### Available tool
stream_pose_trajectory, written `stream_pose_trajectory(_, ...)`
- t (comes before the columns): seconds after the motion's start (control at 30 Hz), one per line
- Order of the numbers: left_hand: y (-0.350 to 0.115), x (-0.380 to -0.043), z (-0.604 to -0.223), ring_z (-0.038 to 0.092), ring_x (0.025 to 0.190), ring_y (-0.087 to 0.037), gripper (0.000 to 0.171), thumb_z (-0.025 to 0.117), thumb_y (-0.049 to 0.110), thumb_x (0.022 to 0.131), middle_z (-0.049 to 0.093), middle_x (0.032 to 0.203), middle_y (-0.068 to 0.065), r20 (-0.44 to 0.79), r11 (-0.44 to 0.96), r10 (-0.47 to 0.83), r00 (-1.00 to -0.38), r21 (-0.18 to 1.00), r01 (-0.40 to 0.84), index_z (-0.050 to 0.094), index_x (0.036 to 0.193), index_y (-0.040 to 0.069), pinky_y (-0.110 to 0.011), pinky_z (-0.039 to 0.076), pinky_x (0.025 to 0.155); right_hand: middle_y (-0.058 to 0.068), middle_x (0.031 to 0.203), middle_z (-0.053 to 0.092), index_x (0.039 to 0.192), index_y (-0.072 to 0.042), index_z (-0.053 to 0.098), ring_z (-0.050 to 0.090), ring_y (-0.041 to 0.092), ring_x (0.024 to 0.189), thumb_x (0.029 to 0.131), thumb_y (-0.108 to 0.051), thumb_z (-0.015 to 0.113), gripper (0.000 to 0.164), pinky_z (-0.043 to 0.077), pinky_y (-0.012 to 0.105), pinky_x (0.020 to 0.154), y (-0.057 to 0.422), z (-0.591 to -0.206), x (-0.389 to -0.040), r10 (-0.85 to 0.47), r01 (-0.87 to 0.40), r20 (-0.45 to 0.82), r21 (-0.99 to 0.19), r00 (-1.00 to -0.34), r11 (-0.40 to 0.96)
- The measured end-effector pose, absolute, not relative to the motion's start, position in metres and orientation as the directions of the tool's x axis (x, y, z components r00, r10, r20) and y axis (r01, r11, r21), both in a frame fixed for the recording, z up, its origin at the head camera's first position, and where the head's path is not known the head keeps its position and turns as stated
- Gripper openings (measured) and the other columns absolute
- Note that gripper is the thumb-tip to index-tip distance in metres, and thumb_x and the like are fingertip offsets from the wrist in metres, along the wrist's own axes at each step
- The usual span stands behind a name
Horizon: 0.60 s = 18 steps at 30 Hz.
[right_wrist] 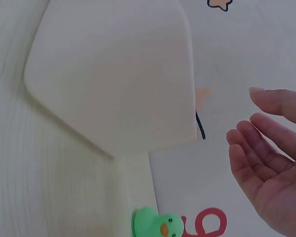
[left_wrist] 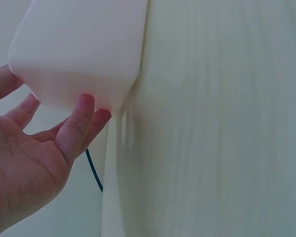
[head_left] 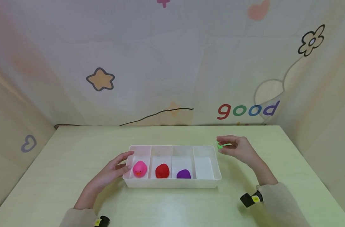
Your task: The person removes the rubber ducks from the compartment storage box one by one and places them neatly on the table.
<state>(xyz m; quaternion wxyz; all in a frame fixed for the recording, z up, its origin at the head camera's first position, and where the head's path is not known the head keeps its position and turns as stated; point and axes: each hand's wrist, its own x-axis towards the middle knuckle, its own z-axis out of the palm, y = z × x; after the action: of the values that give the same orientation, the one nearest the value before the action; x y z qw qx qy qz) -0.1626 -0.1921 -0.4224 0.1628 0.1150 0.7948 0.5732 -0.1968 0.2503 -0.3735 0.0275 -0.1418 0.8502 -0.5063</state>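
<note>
A white tray (head_left: 172,183) with several compartments lies on the table. My left hand (head_left: 112,171) holds its left end, fingertips against the pale end wall (left_wrist: 84,84) in the left wrist view. A pink toy duck (head_left: 139,169) sits in the leftmost compartment. A red rounded toy (head_left: 162,171) and a purple one (head_left: 183,174) occupy the two compartments beside it, partly hidden by the front wall. Past the tray's right end, my right hand (head_left: 236,147) hovers with loosely bent fingers. Behind it stands a green toy duck (right_wrist: 158,224), apart from the fingers in the right wrist view.
The tray's rightmost compartment (head_left: 204,164) has no toy showing. A pale table (head_left: 172,208) stretches around the tray. Patterned cloth (head_left: 172,63) with a star and the word "good" hangs behind and at both sides. Black wrist straps (head_left: 247,200) sit at the sleeves.
</note>
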Motion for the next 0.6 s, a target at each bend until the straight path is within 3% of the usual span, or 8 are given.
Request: stream_pose_trajectory(0.6,-0.191,-0.163,-0.420,0.036,0.122,-0.047,0.052,0.052,0.017,0.092,0.022,0.144,-0.022,-0.126,0.320,0.370,-0.920,0.947,-0.001,0.033,0.140,0.014,-0.050,0.043,0.090,0.023,0.110,0.060,0.115,0.009,0.057,0.059,0.033,0.100,0.077,-0.004,0.070,0.042,0.050,0.029,0.083,0.186,-0.381,-0.181,-0.492,-0.311,0.107,-0.882,-0.864,0.355)
